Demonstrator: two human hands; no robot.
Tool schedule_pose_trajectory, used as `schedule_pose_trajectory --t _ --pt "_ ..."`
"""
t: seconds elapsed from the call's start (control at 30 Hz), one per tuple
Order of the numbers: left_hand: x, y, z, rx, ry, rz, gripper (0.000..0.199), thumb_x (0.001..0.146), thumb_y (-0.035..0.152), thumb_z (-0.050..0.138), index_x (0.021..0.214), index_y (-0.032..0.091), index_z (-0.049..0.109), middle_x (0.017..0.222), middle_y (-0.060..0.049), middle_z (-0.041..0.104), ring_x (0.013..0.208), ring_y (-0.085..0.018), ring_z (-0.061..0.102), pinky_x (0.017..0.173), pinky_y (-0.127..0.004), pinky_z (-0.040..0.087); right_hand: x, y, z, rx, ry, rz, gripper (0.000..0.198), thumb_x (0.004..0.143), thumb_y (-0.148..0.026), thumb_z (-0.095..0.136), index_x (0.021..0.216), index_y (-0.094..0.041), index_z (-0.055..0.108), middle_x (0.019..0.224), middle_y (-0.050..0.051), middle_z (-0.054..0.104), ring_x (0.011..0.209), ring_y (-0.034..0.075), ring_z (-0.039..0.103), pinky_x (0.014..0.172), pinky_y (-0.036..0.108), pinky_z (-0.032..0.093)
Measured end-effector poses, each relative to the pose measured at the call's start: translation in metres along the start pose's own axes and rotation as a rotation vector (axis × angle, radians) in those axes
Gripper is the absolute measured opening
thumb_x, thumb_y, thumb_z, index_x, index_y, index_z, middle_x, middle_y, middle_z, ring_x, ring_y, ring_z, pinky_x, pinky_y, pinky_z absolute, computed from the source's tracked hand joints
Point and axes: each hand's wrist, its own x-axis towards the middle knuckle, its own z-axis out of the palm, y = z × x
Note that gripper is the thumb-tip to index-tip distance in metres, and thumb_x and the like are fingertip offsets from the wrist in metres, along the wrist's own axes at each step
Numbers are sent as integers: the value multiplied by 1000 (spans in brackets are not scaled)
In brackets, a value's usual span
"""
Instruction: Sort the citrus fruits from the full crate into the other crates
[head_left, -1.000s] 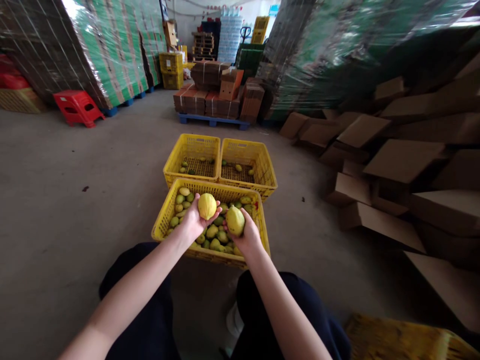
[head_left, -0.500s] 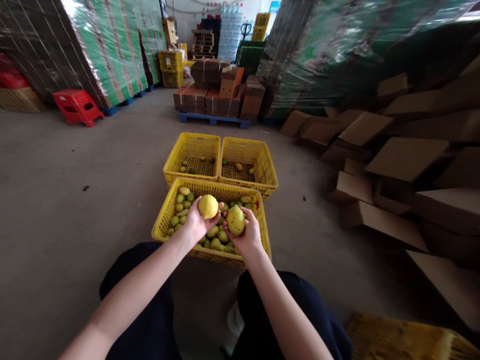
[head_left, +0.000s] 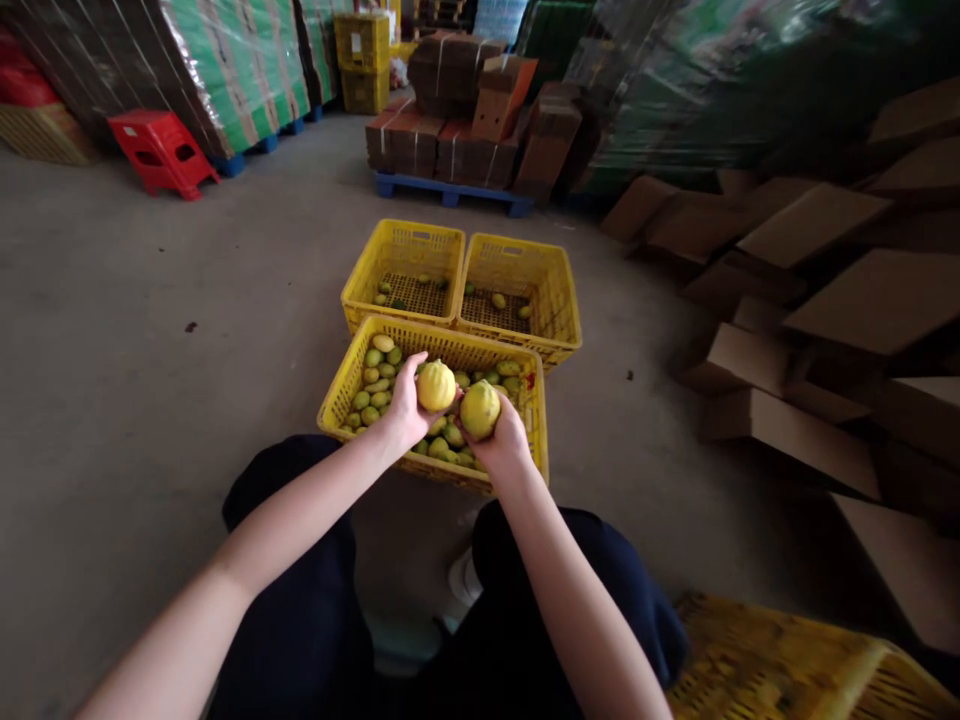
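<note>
My left hand is closed round a yellow lemon, which rests in the palm with its ridged end upward. Close beside it, my right hand grips a greener, blemished lemon. Both hands are above the near yellow crate, which holds many green and yellow lemons. My hands and forearms hide part of the fruit in it.
Two more yellow crates stand behind, with a few lemons on their floors. Flattened cartons sit on a blue pallet. A red stool is at left, cardboard boxes at right, another yellow crate at lower right.
The view has tilted down and shifted slightly left. Both lemons have been turned in my hands: the left one now shows its ridged end, the right one a less spotted side.
</note>
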Motion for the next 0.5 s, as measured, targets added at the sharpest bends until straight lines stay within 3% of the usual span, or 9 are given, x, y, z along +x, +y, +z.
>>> schedule_pose_trajectory --t 0.1,0.2,0.37,0.5 --pt "6 -2 -1 -70 23 79 24 84 33 64 69 16 55 58 -1 61 54 -14 63 56 -24 57 -3 -1 2 -6 -58 -14 26 91 -31 45 74 -20 61 55 -1 66 45 14 59 47 27 53" --pt "12 -2 -5 -64 7 75 23 85 36 64 75 15 59 62 -2 63 56 -14 63 58 -25 58 -7 -3 3 -11 -120 -16 23 88 -30 48 73 -18 62 58 1 68 49 15 60 48 26 52" --pt "18 -4 -12 -92 -166 -11 34 95 36 43 99 10 66 75 -8 70 58 -15 62 53 -25 53 -8 -7 5 -88 -162 45 30 91 -34 43 75 -19 63 55 2 66 48 17 59 47 29 52" --pt "15 -1 -9 -109 -253 -16 32 94 29 41 106 13 65 79 -6 72 62 -16 65 55 -27 52 -9 -13 2 -133 -284 25 34 92 -39 43 77 -18 65 58 4 68 46 16 58 43 26 48"
